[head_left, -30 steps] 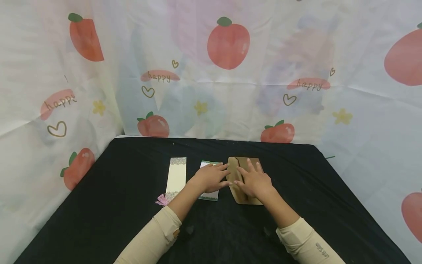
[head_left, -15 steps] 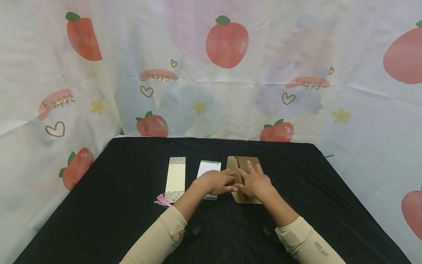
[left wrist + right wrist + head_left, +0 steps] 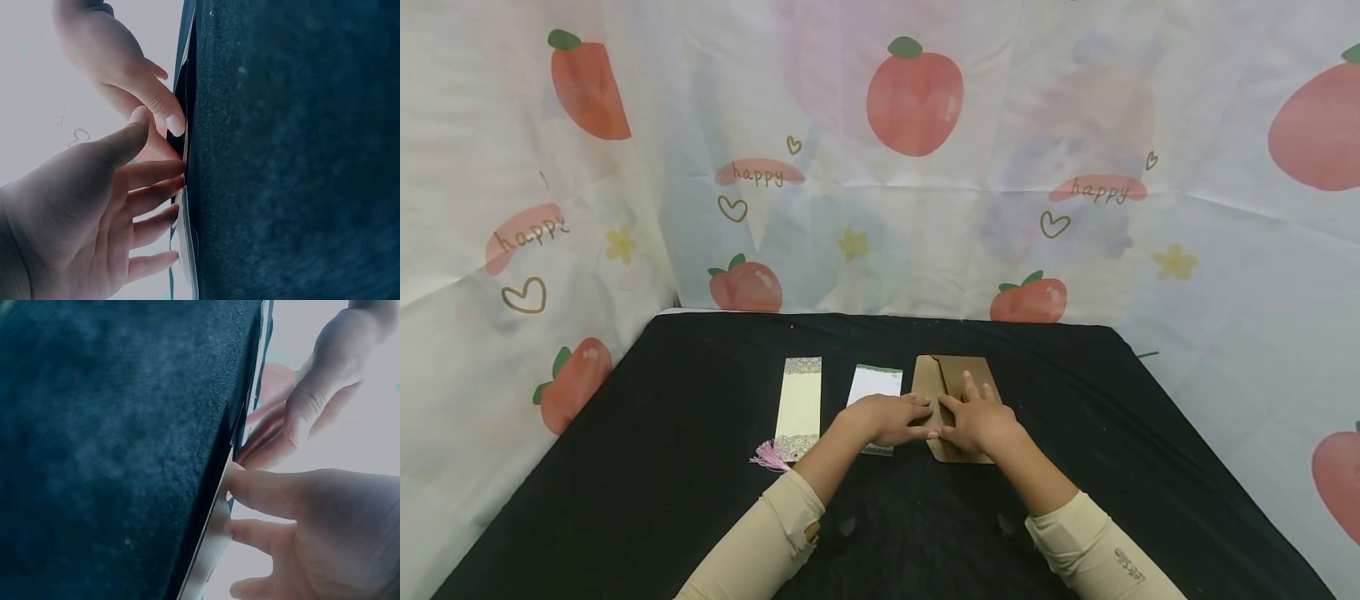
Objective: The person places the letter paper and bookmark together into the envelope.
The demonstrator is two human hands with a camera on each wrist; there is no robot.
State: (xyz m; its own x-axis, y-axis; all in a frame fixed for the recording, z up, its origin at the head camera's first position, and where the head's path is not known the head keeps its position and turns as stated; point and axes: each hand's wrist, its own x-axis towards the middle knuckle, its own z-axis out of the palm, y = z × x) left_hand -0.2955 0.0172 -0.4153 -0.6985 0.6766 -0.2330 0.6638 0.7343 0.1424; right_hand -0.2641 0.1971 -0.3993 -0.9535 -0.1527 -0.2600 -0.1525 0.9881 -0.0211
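Note:
A brown kraft paper envelope [image 3: 957, 453] lies on the black cloth, its flap side toward the left. My right hand [image 3: 982, 422] rests on it with fingers spread; in the right wrist view, the thumb and fingertips of that hand [image 3: 337, 525] touch the envelope [image 3: 211, 544]. My left hand [image 3: 889, 419] reaches over a white card with green edges [image 3: 877, 382], its fingertips at the envelope's left flap. The left wrist view shows the fingers of this hand [image 3: 69, 206] extended and holding nothing. Part of the card is hidden beneath the left hand.
Left of the card lies a cream bookmark [image 3: 800, 408] with lace-pattern ends and a pink tassel [image 3: 768, 456]. Black cloth [image 3: 647, 500] covers the table. A printed fabric curtain [image 3: 925, 233] stands behind and at both sides.
My left hand has shifted right, from over the white card to the envelope's flap, uncovering more of the card. My right hand stays on the envelope, its fingers slightly lower.

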